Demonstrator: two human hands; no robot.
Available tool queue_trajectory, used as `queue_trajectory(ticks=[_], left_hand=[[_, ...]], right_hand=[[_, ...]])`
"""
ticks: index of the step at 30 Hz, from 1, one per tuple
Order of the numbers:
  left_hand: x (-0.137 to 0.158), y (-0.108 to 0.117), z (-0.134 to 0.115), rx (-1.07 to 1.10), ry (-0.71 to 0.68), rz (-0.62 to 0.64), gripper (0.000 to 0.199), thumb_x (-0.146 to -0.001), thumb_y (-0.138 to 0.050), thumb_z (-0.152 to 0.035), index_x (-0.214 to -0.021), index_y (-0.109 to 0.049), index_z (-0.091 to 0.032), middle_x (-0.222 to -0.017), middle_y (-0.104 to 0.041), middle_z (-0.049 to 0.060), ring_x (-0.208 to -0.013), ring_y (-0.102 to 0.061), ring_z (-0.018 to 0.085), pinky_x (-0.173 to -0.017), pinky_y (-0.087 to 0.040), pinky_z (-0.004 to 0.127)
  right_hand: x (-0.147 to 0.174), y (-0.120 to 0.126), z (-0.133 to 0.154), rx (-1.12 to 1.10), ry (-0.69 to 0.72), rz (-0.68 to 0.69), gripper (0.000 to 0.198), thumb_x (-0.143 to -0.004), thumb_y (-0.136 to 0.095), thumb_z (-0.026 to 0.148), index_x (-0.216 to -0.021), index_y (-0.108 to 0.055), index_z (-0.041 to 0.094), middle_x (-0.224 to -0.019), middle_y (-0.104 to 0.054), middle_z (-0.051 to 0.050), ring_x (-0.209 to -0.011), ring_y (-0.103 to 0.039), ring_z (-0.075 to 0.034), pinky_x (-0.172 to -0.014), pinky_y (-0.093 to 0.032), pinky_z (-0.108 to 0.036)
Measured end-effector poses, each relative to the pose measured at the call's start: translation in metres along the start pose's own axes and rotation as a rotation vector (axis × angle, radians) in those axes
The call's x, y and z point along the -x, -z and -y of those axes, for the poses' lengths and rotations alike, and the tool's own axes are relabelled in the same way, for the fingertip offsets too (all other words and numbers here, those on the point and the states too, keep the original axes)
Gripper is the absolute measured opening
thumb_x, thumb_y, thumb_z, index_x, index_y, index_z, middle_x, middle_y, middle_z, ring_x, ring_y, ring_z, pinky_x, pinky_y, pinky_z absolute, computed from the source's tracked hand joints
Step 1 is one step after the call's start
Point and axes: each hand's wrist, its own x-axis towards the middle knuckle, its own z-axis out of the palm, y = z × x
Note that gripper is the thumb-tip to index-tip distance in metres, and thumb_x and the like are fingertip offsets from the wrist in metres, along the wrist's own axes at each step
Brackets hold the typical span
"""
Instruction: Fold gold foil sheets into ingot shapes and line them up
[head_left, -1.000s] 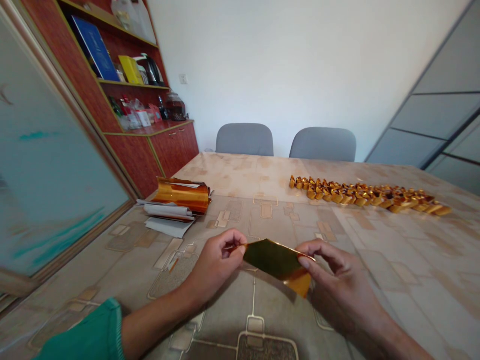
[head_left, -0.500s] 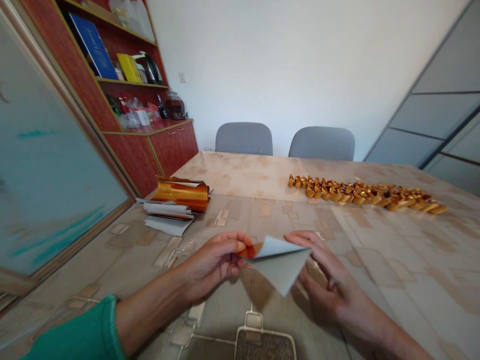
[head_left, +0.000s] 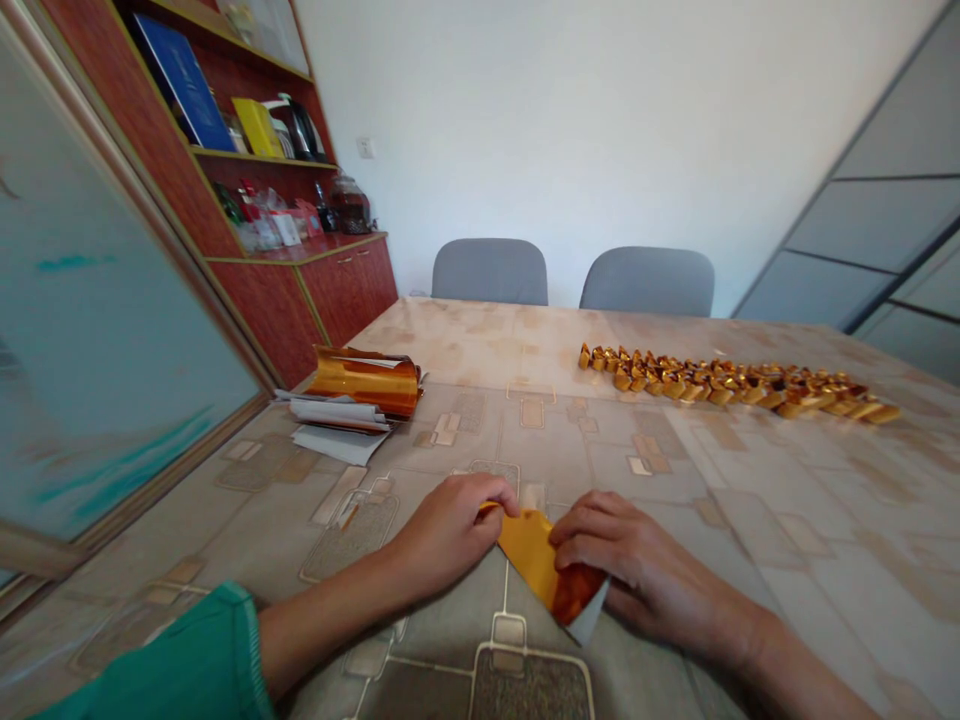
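A sheet of gold foil paper [head_left: 532, 555], partly folded, lies low over the table in front of me, its shiny gold face up and a pale grey backing showing at the near corner. My left hand [head_left: 461, 525] pinches its left end between thumb and curled fingers. On the right side, my right hand [head_left: 626, 560] grips the paper, fingers bent over the gold face and thumb hidden beneath. Part of the right edge is covered by those fingers.
A stack of curled gold sheets [head_left: 367, 385] with grey backs rests at the left. Rows of folded gold pieces [head_left: 720, 380] stand at the right. Two grey chairs [head_left: 491, 270] are behind the patterned table [head_left: 480, 335]. A red cabinet [head_left: 341, 290] is at the back left.
Both hands have lowered the paper to the table. It has turned from its grey side to its gold side, and the right hand's fingers have moved onto its face.
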Motion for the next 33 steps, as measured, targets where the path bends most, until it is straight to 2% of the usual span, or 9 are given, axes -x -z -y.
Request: queue_trajectory(ticks=[4, 8, 12, 15, 18, 22, 25, 29, 33], left_hand=[[0.003, 0.002, -0.004, 0.01, -0.033, -0.042, 0.023, -0.086, -0.049, -0.014, -0.096, -0.069, -0.019, -0.08, -0.068, 0.001, -0.073, -0.06, 0.016, -0.069, -0.044, 0.027], [0.006, 0.006, -0.007, 0.133, -0.088, -0.187, 0.035, -0.09, -0.052, -0.018, -0.124, -0.06, -0.018, -0.084, -0.068, 0.001, -0.073, -0.061, 0.015, -0.068, -0.046, 0.026], [0.008, 0.005, -0.006, 0.142, -0.136, -0.278, 0.01, -0.088, -0.057, -0.017, -0.094, -0.066, -0.017, -0.086, -0.071, 0.004, -0.078, -0.065, 0.016, -0.073, -0.049, 0.028], [0.008, 0.003, -0.003, 0.222, -0.165, -0.312, 0.005, -0.088, -0.058, -0.015, -0.086, -0.061, -0.018, -0.087, -0.07, 0.004, -0.081, -0.067, 0.016, -0.075, -0.052, 0.029], [0.005, 0.003, 0.001, 0.263, -0.251, -0.292, 0.008, -0.091, -0.054, -0.015, -0.086, -0.059, -0.019, -0.099, -0.071, 0.005, -0.101, -0.067, 0.019, -0.089, -0.05, 0.034], [-0.002, 0.008, 0.005, 0.197, -0.286, -0.249, 0.014, -0.093, -0.05, -0.016, -0.085, -0.061, -0.02, -0.109, -0.07, 0.007, -0.111, -0.062, 0.021, -0.097, -0.045, 0.039], [-0.003, 0.011, 0.004, 0.278, -0.209, -0.233, 0.013, -0.094, -0.051, -0.019, -0.084, -0.06, -0.02, -0.116, -0.069, 0.009, -0.109, -0.063, 0.022, -0.097, -0.045, 0.041], [-0.004, 0.011, -0.001, 0.343, -0.249, -0.154, 0.013, -0.093, -0.055, -0.018, -0.081, -0.061, -0.02, -0.13, -0.063, 0.009, -0.116, -0.06, 0.023, -0.1, -0.043, 0.043], [-0.011, 0.005, -0.005, 0.272, -0.341, 0.002, 0.014, -0.092, -0.056, -0.015, -0.08, -0.062, -0.02, -0.136, -0.058, 0.008, -0.121, -0.057, 0.023, -0.099, -0.044, 0.042]], right_hand=[[0.002, -0.001, -0.001, -0.026, -0.002, -0.028, 0.041, -0.083, -0.053, 0.0, -0.112, -0.066, 0.025, -0.111, -0.07, -0.005, -0.103, -0.06, -0.023, -0.091, -0.049, -0.041], [0.007, -0.005, -0.005, -0.185, -0.105, -0.252, 0.049, -0.087, -0.057, 0.009, -0.133, -0.055, 0.028, -0.131, -0.061, -0.009, -0.119, -0.056, -0.025, -0.101, -0.047, -0.044], [0.014, -0.006, -0.004, -0.553, -0.339, -0.453, 0.033, -0.1, -0.046, 0.028, -0.132, -0.052, 0.029, -0.122, -0.065, -0.01, -0.102, -0.065, -0.024, -0.088, -0.055, -0.042], [0.016, -0.003, 0.002, -0.694, -0.365, -0.441, 0.039, -0.1, -0.042, 0.042, -0.136, -0.049, 0.028, -0.125, -0.063, -0.013, -0.104, -0.064, -0.028, -0.086, -0.055, -0.045], [0.013, -0.004, 0.005, -0.467, -0.252, -0.365, 0.044, -0.085, -0.067, 0.037, -0.126, -0.054, 0.028, -0.123, -0.062, -0.01, -0.114, -0.058, -0.031, -0.097, -0.049, -0.048], [0.01, -0.006, 0.004, -0.235, -0.132, -0.301, 0.042, -0.082, -0.069, 0.017, -0.12, -0.055, 0.03, -0.118, -0.062, -0.007, -0.113, -0.057, -0.027, -0.098, -0.048, -0.045], [0.012, -0.004, 0.003, -0.375, -0.169, -0.31, 0.046, -0.088, -0.065, 0.027, -0.132, -0.052, 0.032, -0.129, -0.059, -0.01, -0.12, -0.055, -0.031, -0.1, -0.048, -0.048], [0.012, -0.01, 0.002, -0.821, -0.305, -0.388, 0.06, -0.092, -0.061, 0.045, -0.146, -0.039, 0.033, -0.141, -0.052, -0.015, -0.115, -0.06, -0.033, -0.093, -0.053, -0.05], [0.004, -0.027, 0.005, -0.993, -0.326, -0.392, 0.069, -0.087, -0.069, 0.043, -0.147, -0.037, 0.032, -0.115, -0.063, -0.01, -0.095, -0.064, -0.025, -0.082, -0.055, -0.041]])
